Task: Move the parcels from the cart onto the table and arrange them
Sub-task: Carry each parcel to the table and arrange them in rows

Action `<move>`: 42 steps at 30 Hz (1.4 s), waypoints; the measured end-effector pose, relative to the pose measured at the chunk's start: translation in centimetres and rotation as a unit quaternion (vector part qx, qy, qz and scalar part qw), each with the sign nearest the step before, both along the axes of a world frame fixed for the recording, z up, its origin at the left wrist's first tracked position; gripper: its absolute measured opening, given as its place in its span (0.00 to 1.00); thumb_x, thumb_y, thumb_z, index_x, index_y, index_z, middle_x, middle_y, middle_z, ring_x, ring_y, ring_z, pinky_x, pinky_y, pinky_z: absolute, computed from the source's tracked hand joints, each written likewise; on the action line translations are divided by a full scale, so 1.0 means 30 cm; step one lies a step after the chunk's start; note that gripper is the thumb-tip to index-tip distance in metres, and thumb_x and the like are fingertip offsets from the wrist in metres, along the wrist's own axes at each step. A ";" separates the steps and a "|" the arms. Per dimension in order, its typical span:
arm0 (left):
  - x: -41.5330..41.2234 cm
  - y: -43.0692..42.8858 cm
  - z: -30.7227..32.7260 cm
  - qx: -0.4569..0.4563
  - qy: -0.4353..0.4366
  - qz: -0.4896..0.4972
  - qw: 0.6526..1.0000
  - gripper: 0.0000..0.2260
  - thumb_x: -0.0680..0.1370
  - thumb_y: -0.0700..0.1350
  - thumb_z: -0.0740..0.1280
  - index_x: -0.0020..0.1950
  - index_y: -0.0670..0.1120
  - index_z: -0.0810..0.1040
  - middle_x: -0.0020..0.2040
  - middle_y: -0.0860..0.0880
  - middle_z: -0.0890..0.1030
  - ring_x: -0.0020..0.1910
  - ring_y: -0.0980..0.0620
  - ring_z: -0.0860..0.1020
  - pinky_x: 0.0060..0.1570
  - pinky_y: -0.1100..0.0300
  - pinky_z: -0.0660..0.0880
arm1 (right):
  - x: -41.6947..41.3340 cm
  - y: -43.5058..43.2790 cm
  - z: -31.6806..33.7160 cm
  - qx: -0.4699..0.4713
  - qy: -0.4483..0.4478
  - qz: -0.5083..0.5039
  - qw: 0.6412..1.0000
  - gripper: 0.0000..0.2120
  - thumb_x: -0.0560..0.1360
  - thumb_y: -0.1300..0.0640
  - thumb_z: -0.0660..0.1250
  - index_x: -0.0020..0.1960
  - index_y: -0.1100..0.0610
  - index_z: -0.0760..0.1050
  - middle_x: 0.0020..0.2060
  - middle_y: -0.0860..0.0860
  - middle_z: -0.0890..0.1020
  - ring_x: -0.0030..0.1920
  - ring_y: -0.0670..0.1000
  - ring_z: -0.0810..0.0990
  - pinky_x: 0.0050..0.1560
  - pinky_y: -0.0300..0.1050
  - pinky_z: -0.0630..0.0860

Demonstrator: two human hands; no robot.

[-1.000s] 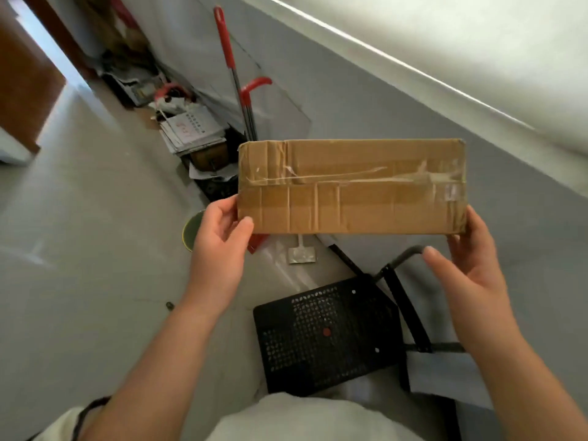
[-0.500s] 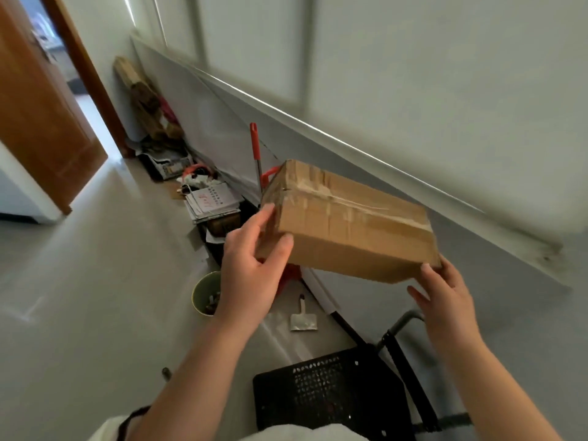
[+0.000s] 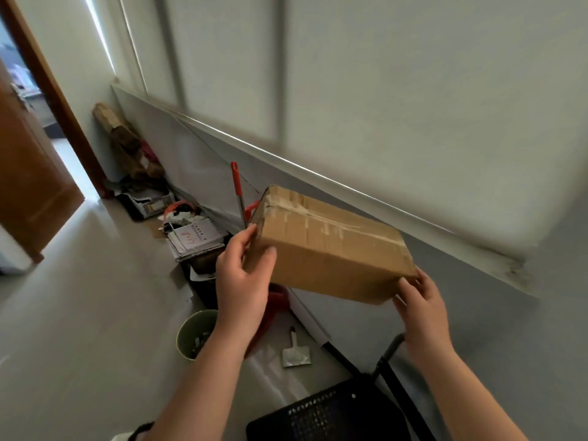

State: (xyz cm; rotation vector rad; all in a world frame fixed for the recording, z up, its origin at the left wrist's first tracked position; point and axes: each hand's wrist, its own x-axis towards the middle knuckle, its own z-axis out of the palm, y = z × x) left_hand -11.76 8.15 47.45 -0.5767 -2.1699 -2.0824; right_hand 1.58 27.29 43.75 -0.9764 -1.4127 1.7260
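Head view: taped brown cardboard parcel (image 3: pixel 331 249) held mid-air, tilted, above black perforated cart deck (image 3: pixel 334 415) — left hand (image 3: pixel 245 281) pinches near end, right hand (image 3: pixel 420 303) cups lower far corner (end-to-end grip probably steadies carry).

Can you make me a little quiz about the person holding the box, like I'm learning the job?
1. True or false: the cardboard parcel is lying on the black cart.
2. How many hands hold the parcel? A) none B) one C) two
3. Fill in: the round pot on the floor is coloured ___.

Key:
1. False: it is held up in the air.
2. C: the left hand grips one end and the right hand grips the other.
3. Green.
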 end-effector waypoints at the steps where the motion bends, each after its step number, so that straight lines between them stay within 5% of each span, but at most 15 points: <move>1: -0.033 0.001 -0.015 0.056 -0.082 -0.013 0.995 0.11 0.77 0.46 0.66 0.55 0.60 0.74 0.56 0.58 0.77 0.55 0.61 0.75 0.49 0.66 0.73 | -0.004 -0.011 0.030 0.075 -0.015 -0.014 0.997 0.19 0.78 0.61 0.61 0.67 0.50 0.68 0.61 0.50 0.75 0.57 0.47 0.75 0.58 0.43 0.71; 3: -0.094 0.000 -0.057 0.119 -0.234 -0.036 0.964 0.10 0.78 0.41 0.65 0.53 0.56 0.76 0.54 0.54 0.80 0.55 0.54 0.77 0.52 0.56 0.72 | -0.015 -0.045 0.084 0.197 -0.033 -0.036 0.979 0.21 0.78 0.61 0.61 0.68 0.48 0.67 0.60 0.46 0.75 0.56 0.43 0.74 0.56 0.37 0.69; 6: -0.133 -0.001 -0.148 0.154 -0.376 -0.088 0.909 0.09 0.78 0.42 0.61 0.56 0.50 0.75 0.54 0.48 0.79 0.54 0.51 0.76 0.50 0.53 0.69 | -0.023 -0.115 0.134 0.352 -0.051 -0.041 0.934 0.23 0.76 0.61 0.62 0.70 0.50 0.67 0.61 0.44 0.73 0.59 0.40 0.71 0.55 0.27 0.68; 10: -0.124 -0.019 -0.238 0.232 -0.436 -0.124 0.861 0.10 0.78 0.44 0.59 0.57 0.50 0.76 0.52 0.48 0.81 0.55 0.50 0.76 0.51 0.52 0.69 | -0.020 -0.183 0.130 0.458 -0.050 -0.035 0.887 0.21 0.75 0.65 0.65 0.67 0.57 0.71 0.63 0.45 0.71 0.61 0.45 0.70 0.52 0.58 0.78; 15: -0.139 -0.016 -0.230 0.224 -0.411 -0.134 0.874 0.09 0.79 0.45 0.59 0.56 0.50 0.77 0.50 0.49 0.81 0.54 0.50 0.76 0.54 0.52 0.68 | 0.001 -0.176 0.118 0.473 -0.057 -0.050 0.878 0.23 0.72 0.70 0.66 0.67 0.60 0.70 0.63 0.52 0.74 0.61 0.47 0.72 0.50 0.60 0.79; 18: -0.150 -0.016 -0.190 0.192 -0.367 -0.131 0.901 0.08 0.79 0.45 0.60 0.56 0.53 0.76 0.55 0.50 0.79 0.58 0.50 0.75 0.59 0.47 0.65 | 0.019 -0.168 0.124 0.469 -0.043 -0.044 0.881 0.27 0.73 0.70 0.65 0.70 0.56 0.65 0.65 0.52 0.72 0.64 0.53 0.72 0.59 0.52 0.73; 23: -0.204 -0.035 -0.088 0.126 -0.293 -0.156 0.935 0.11 0.77 0.47 0.62 0.57 0.57 0.77 0.60 0.51 0.78 0.61 0.48 0.72 0.62 0.38 0.60 | 0.048 -0.125 0.185 0.508 0.015 0.022 0.861 0.31 0.71 0.62 0.63 0.72 0.51 0.58 0.68 0.44 0.66 0.68 0.45 0.66 0.67 0.37 0.62; 27: -0.250 -0.053 0.024 0.044 -0.224 -0.191 0.955 0.11 0.74 0.49 0.66 0.56 0.55 0.80 0.53 0.47 0.82 0.57 0.43 0.77 0.54 0.43 0.75 | 0.070 -0.034 0.227 0.435 0.043 0.149 0.887 0.38 0.74 0.56 0.70 0.76 0.52 0.52 0.72 0.37 0.60 0.73 0.39 0.58 0.70 0.36 0.59; 31: -0.257 -0.059 0.077 0.022 -0.224 -0.250 0.942 0.16 0.69 0.53 0.67 0.56 0.53 0.81 0.57 0.45 0.81 0.58 0.44 0.76 0.55 0.46 0.73 | 0.071 0.032 0.229 0.365 0.044 0.189 0.911 0.40 0.72 0.61 0.69 0.76 0.49 0.51 0.67 0.25 0.62 0.65 0.26 0.61 0.57 0.22 0.64; 36: -0.227 -0.074 0.039 0.017 -0.209 -0.327 0.922 0.19 0.70 0.55 0.62 0.59 0.54 0.80 0.50 0.47 0.79 0.50 0.47 0.75 0.46 0.52 0.74 | 0.059 0.092 0.213 0.216 0.031 0.088 0.972 0.38 0.70 0.54 0.70 0.75 0.52 0.57 0.57 0.37 0.73 0.60 0.38 0.73 0.56 0.33 0.68; 39: -0.198 -0.080 0.003 -0.009 -0.193 -0.343 0.919 0.18 0.67 0.56 0.67 0.56 0.59 0.81 0.51 0.53 0.83 0.51 0.53 0.80 0.43 0.57 0.79 | 0.065 0.117 0.210 0.168 0.018 0.054 0.984 0.37 0.69 0.54 0.73 0.74 0.55 0.62 0.53 0.44 0.77 0.52 0.40 0.76 0.50 0.34 0.70; 42: -0.179 -0.071 -0.020 -0.004 -0.201 -0.316 0.927 0.13 0.68 0.55 0.68 0.52 0.61 0.82 0.49 0.56 0.83 0.50 0.56 0.80 0.39 0.61 0.79 | 0.077 0.115 0.200 0.174 0.002 0.037 0.984 0.28 0.66 0.52 0.74 0.64 0.55 0.72 0.57 0.52 0.79 0.55 0.50 0.79 0.54 0.45 0.75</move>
